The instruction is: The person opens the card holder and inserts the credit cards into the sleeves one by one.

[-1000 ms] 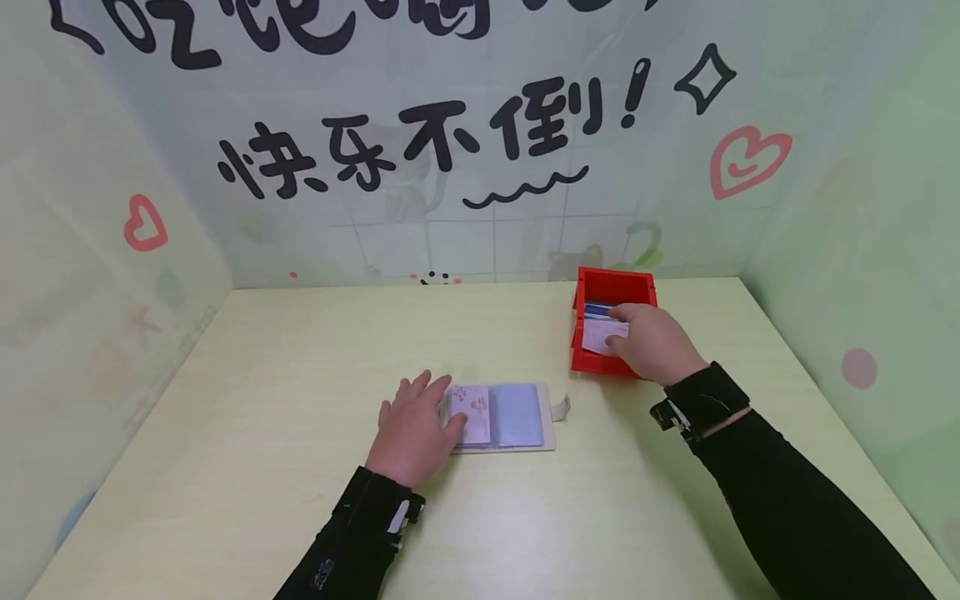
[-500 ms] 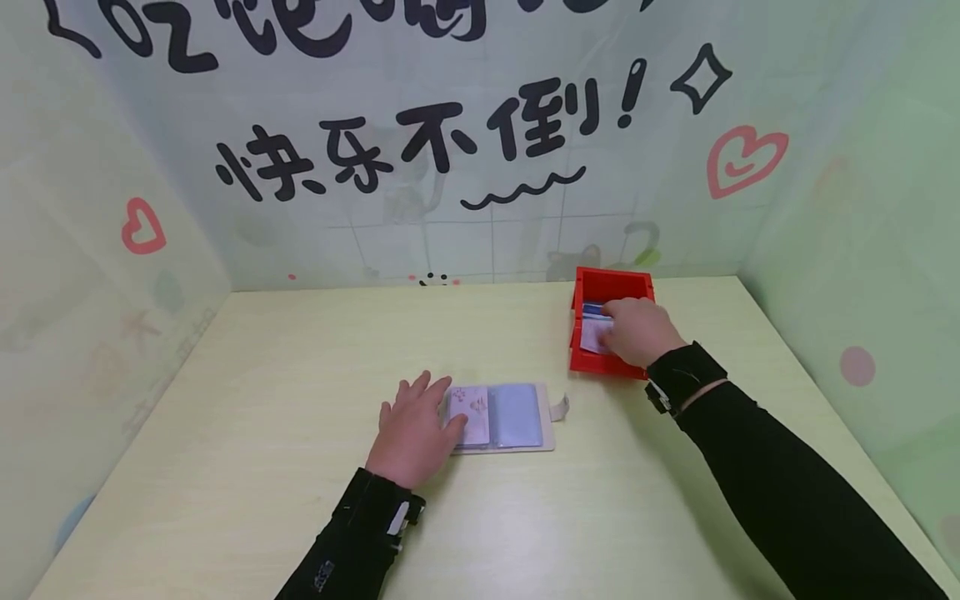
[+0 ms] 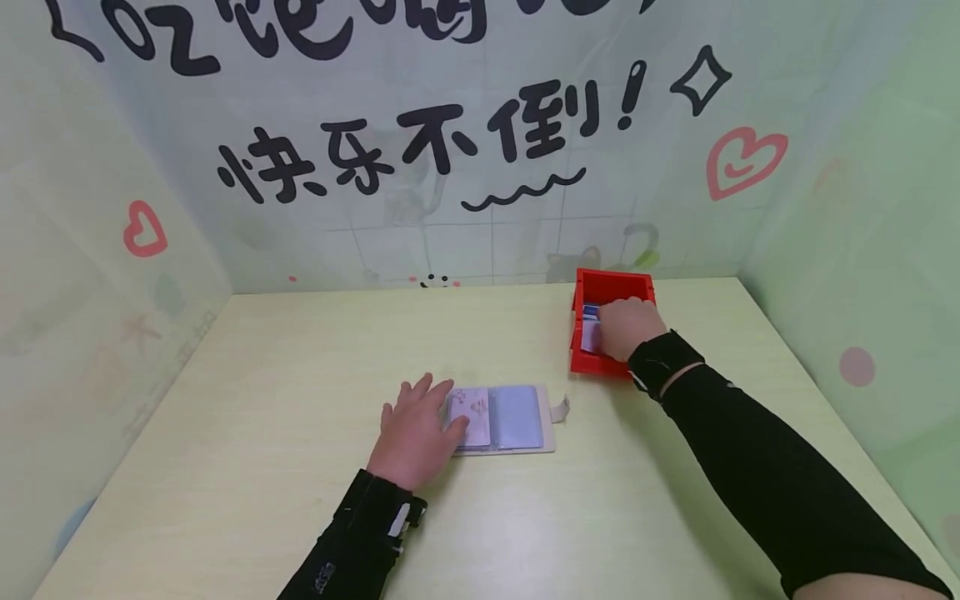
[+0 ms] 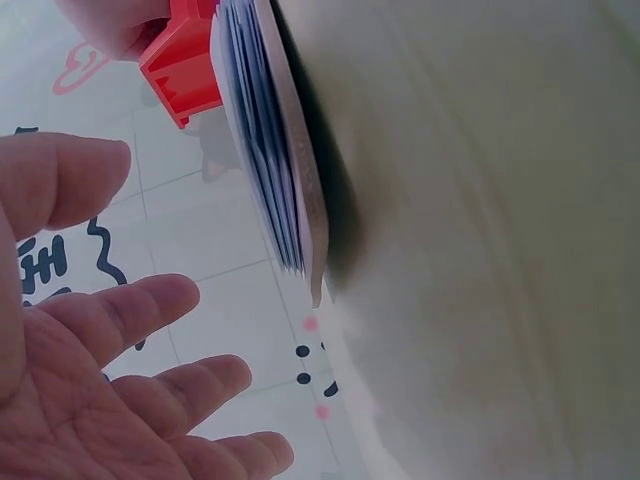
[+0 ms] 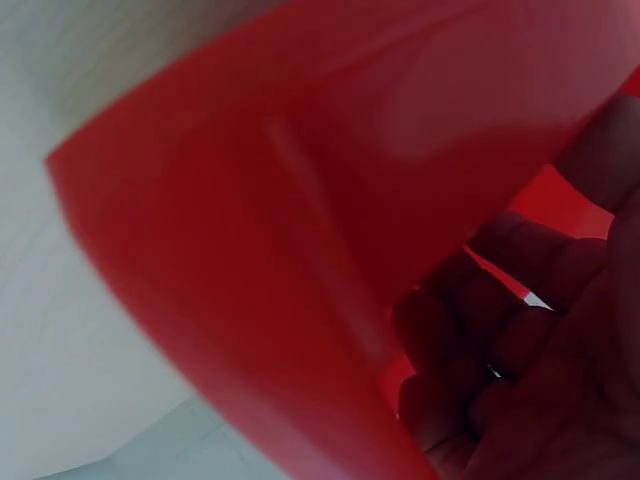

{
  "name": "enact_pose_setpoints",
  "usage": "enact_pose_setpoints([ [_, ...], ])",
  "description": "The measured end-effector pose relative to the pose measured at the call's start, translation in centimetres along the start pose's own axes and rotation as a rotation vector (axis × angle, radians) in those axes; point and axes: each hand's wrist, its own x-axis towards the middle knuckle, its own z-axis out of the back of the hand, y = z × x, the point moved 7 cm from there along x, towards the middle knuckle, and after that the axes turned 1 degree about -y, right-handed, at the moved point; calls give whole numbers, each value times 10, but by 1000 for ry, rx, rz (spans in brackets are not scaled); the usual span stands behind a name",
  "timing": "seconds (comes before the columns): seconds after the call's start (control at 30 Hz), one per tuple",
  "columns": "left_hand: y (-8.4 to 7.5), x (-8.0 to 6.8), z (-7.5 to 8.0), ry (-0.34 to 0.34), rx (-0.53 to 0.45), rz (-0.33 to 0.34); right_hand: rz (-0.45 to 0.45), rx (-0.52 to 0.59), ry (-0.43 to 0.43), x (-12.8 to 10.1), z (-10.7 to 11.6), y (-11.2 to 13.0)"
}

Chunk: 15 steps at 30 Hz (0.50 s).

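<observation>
A small card album [image 3: 519,417] lies spread on the table, a pink patterned card [image 3: 471,417] in its left pocket and a bluish sleeve on the right. My left hand [image 3: 414,432] lies at the album's left edge, fingers spread; in the left wrist view, the album's stacked pages [image 4: 262,150] stand beside the straight fingers. Up at the back right, my right hand [image 3: 628,327] reaches into a red box [image 3: 600,363]. Cards [image 3: 590,336] show just left of its curled fingers. The box wall [image 5: 250,300] hides the fingertips, so whether they pinch a card is unclear.
The album's strap [image 3: 560,409] sticks out to the right. A printed cloth wall [image 3: 420,242] rises behind the pale table [image 3: 315,350], with side panels left and right.
My right hand has moved slightly left and deeper into the red box, and its fingers have curled over the cards. The left hand and album have stayed put.
</observation>
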Motion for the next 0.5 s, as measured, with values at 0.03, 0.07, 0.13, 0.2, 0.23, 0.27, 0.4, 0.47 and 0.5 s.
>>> enact_pose_setpoints([
  [0.03, 0, 0, 0, 0, 2, 0, 5, -14, 0, 0, 0, 1],
  [0.07, 0, 0, 0, 0, 2, 1, 7, -21, 0, 0, 0, 2],
  [0.13, 0, 0, 1, 0, 0, 3, 7, -27, -1, 0, -1, 3],
  [0.2, -1, 0, 1, 2, -3, 7, 10, -28, 0, 1, -2, 3],
  [0.23, 0, 0, 1, 4, -4, 8, 10, -30, -1, 1, -3, 3],
  [0.27, 0, 0, 1, 5, -4, 9, 11, -32, 0, 2, -3, 3],
  [0.4, -1, 0, 1, 5, -1, 6, 5, -34, 3, 2, -3, 3],
  [0.47, -1, 0, 1, 4, 2, 4, 0, -34, 6, 1, -2, 4],
  [0.5, -1, 0, 1, 3, 2, 3, -5, -31, 8, 1, -2, 4],
])
